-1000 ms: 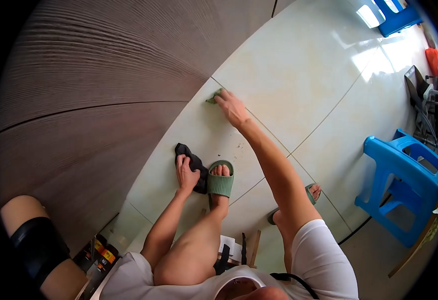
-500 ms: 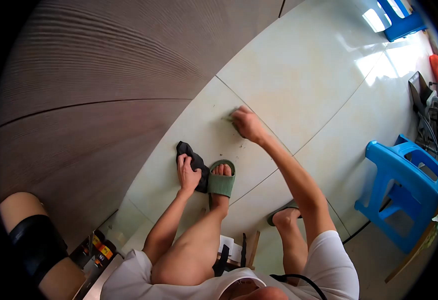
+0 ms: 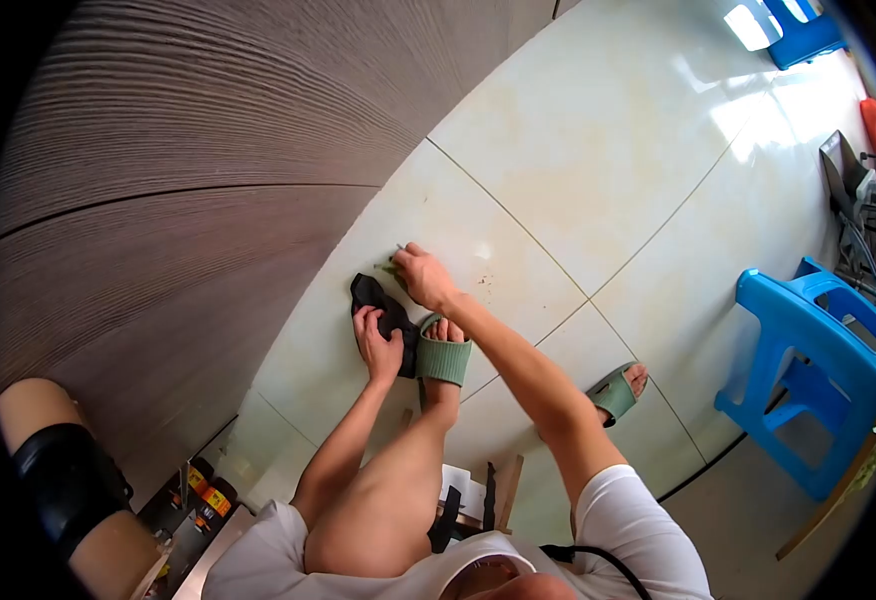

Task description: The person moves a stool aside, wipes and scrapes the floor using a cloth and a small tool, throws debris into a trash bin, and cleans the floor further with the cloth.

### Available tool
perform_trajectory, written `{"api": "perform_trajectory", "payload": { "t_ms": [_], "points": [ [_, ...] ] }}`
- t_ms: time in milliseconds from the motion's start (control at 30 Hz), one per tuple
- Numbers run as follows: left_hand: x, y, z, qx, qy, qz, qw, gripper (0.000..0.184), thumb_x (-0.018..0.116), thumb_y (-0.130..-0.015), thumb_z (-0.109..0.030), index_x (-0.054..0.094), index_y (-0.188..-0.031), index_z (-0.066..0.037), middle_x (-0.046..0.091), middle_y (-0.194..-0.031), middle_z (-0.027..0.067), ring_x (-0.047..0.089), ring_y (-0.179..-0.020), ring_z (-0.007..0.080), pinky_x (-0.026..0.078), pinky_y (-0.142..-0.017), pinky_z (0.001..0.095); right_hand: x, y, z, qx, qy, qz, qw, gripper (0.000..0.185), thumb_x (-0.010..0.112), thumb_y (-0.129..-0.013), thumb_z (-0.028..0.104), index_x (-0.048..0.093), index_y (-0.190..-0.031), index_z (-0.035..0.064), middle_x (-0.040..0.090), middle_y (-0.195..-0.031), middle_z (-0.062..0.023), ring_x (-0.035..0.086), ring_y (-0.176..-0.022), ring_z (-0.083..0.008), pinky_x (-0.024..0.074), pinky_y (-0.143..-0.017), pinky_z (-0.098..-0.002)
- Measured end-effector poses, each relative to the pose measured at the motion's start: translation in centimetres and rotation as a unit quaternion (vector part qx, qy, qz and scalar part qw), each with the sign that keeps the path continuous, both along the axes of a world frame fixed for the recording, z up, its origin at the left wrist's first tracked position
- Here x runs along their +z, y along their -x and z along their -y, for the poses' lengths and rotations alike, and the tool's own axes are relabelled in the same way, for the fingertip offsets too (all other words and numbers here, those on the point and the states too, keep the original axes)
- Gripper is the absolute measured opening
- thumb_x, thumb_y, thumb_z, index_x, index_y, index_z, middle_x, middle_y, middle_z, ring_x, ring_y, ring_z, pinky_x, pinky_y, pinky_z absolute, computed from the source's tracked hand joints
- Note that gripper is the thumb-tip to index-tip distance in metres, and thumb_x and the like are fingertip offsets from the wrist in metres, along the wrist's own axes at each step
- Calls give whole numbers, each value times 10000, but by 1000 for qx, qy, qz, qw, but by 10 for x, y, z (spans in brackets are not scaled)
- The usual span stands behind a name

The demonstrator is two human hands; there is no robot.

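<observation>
My left hand (image 3: 379, 352) grips the edge of a soft black bag (image 3: 394, 315) on the floor, fingers on one side and thumb on the other. The bag lies beside the green slipper (image 3: 445, 362) on my left foot. Close above the bag is my right hand (image 3: 424, 278), its fingers closed around small greenish scraps (image 3: 388, 268) that stick out on the left. What the scraps are exactly I cannot make out. Small brown crumbs (image 3: 486, 283) lie on the tiles to the right of that hand.
A wood-grain panel (image 3: 208, 130) borders the tiled floor on the left. Another green slipper (image 3: 616, 392) is on my right foot. A blue plastic stool (image 3: 808, 370) stands on the right, and a second blue stool (image 3: 803, 35) at the top right. Metal-framed equipment (image 3: 863, 200) sits near the right edge.
My right hand has moved left and slightly down, from over the crumbs to just above the bag. My right foot has shifted outward and forward. The left hand keeps its grip.
</observation>
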State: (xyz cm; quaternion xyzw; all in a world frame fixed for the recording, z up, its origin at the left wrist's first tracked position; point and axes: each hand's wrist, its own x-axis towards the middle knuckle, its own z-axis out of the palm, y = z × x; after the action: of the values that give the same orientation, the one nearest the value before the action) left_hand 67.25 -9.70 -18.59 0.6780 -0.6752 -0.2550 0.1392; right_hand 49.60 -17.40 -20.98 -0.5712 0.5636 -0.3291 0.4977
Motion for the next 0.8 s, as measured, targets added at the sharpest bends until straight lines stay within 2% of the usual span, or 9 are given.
{"api": "perform_trajectory", "payload": {
  "t_ms": [67, 100, 133, 267, 400, 533, 667, 733, 800],
  "points": [
    [-4, -2, -3, -1, 11, 5, 1000, 374, 626, -683, 3, 548, -1049, 18, 492, -1216, 182, 468, -1160, 386, 370, -1017, 454, 6, 22, 1, -116, 48, 37, 991, 175, 612, -791, 9, 549, -955, 18, 549, -937, -205, 560, -922, -404, 484, -760, -457],
    [-3, -2, -7, -3, 18, 11, 1000, 379, 622, -686, 3, 545, -1057, 18, 491, -1226, 180, 462, -1172, 385, 364, -1023, 457, -1, 39, 5, -169, 139, 4, 976, 164, 589, -811, -2, 555, -968, 30, 546, -934, -207, 558, -859, -410, 474, -727, -475],
    [-2, -1, -9, -4, 25, 19, 1000, 384, 617, -688, 3, 543, -1064, 18, 489, -1237, 178, 457, -1183, 384, 359, -1030, 460, -5, 60, 10, -203, 156, -20, 967, 158, 584, -815, -5, 554, -964, 36, 547, -930, -206, 549, -812, -413, 471, -708, -479],
    [3, 9, -8, 23, -11, 25, 999, 399, 586, -733, 23, 526, -1127, 39, 462, -1289, 159, 419, -1236, 369, 317, -1071, 438, 1, 135, 36, -301, 76, -105, 945, 197, 530, -839, -42, 579, -1019, 22, 536, -996, -197, 551, -860, -403, 476, -757, -452],
    [-3, 9, -7, 39, -18, 27, 999, 406, 592, -737, 22, 526, -1136, 42, 465, -1290, 157, 422, -1233, 367, 318, -1068, 431, -20, 104, 62, -235, 74, -121, 962, 162, 522, -840, -34, 558, -986, 25, 521, -1032, -192, 548, -933, -407, 475, -800, -451],
    [1, 7, -7, 22, -22, 35, 999, 401, 594, -755, -5, 530, -1149, 32, 466, -1299, 171, 429, -1238, 374, 345, -1042, 450, -22, 15, 58, -107, 89, -126, 982, 163, 480, -858, 80, 549, -1002, 43, 512, -1081, -160, 525, -1027, -352, 481, -857, -424],
    [8, 5, -11, 5, -1, 80, 997, 411, 618, -749, -27, 536, -1148, 27, 469, -1297, 188, 459, -1208, 401, 387, -997, 474, -16, -49, 23, 51, 42, -100, 993, 198, 545, -810, 45, 588, -1003, 40, 519, -1066, -140, 547, -1004, -341, 524, -821, -428],
    [2, -15, -19, 17, -5, 91, 996, 426, 646, -734, -40, 544, -1144, 8, 472, -1293, 174, 472, -1197, 394, 400, -966, 486, -11, -45, 11, 115, 4, 13, 993, 326, 555, -755, -33, 614, -1065, 48, 538, -1013, -163, 556, -942, -373, 492, -842, -426],
    [-7, -47, -26, 38, -12, 96, 995, 446, 684, -712, -57, 556, -1138, -27, 476, -1290, 139, 477, -1201, 366, 401, -933, 505, 12, -13, -1, 25, 24, 46, 998, 316, 564, -764, -37, 614, -1065, 47, 547, -976, -170, 561, -911, -377, 493, -823, -432]
  ]
}}
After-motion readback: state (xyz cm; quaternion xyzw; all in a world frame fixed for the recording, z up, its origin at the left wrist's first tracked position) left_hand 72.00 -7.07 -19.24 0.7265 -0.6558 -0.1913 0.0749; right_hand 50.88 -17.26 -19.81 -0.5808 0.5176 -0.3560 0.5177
